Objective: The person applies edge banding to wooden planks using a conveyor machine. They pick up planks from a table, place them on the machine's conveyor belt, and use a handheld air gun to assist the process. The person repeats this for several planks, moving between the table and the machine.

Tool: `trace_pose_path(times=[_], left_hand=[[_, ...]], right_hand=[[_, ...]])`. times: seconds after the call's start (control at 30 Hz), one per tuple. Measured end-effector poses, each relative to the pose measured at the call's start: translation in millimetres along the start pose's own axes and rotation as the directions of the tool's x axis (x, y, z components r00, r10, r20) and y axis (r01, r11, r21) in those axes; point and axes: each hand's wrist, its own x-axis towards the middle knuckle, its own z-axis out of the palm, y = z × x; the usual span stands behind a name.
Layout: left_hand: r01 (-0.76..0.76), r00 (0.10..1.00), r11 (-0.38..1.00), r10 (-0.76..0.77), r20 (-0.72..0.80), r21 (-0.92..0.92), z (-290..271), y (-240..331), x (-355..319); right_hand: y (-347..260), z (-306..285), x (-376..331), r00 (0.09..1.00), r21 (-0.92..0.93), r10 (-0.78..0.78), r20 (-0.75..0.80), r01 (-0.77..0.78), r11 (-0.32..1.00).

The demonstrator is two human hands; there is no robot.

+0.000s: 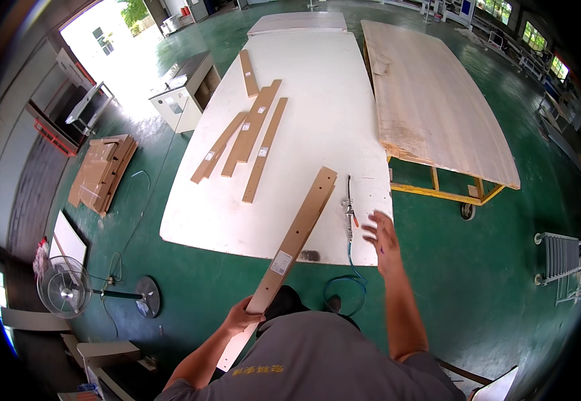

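My left hand (240, 317) is closed around the lower part of a long brown wooden strip (296, 234), which has dark holes and a white label. The strip slants up and right over the near edge of a white table (317, 107). Over the table's near right corner, my right hand (384, 244) is raised with its fingers apart and nothing in it. Just left of that hand lies an air blow gun (349, 208) joined to a blue hose (350, 254). Several similar labelled strips (256, 127) lie loosely on the table farther off, some overlapping.
To the right stands a wheeled yellow-framed cart (437, 194) under a large wooden panel (431, 93). A standing fan (67, 287) and stacked brown boards (103, 172) are on the green floor at left. The blue hose loops on the floor near my feet. A rack (561, 257) stands far right.
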Motion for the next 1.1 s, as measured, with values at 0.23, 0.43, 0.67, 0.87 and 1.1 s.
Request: trace_pose_path(times=[0.23, 0.43, 0.67, 0.87, 1.1], left_hand=[[0.259, 0.964, 0.961, -0.251, -0.091, 0.094, -41.5, 30.9, 123.1], [0.344, 0.937, 0.925, -0.328, -0.117, 0.164, -67.1, 117.3, 296.4], [0.231, 0.967, 0.875, -0.157, -0.201, 0.426, -101.6, 178.5, 501.9], [-0.08, 0.982, 0.209, 0.185, 0.041, 0.975, -78.9, 171.2, 535.4], [-0.107, 0.869, 0.248, 0.494, -0.031, 0.963, -88.2, 128.8, 605.9]], right_hand=[[146.1, -121.4, -121.6, 0.815, -0.279, 0.448, -0.367, -0.556, 0.783], [181.8, -125.5, -193.1, 0.556, -0.066, 0.565, -0.61, -0.746, 0.663], [207.7, -88.6, -199.5, 0.397, -0.033, 0.654, -0.644, -0.869, 0.494], [235.1, -79.4, -142.3, 0.716, -0.633, 0.344, -0.607, -0.698, 0.335], [195.9, -9.9, 77.2, 0.826, -0.803, 0.255, -0.502, -0.555, 0.218]])
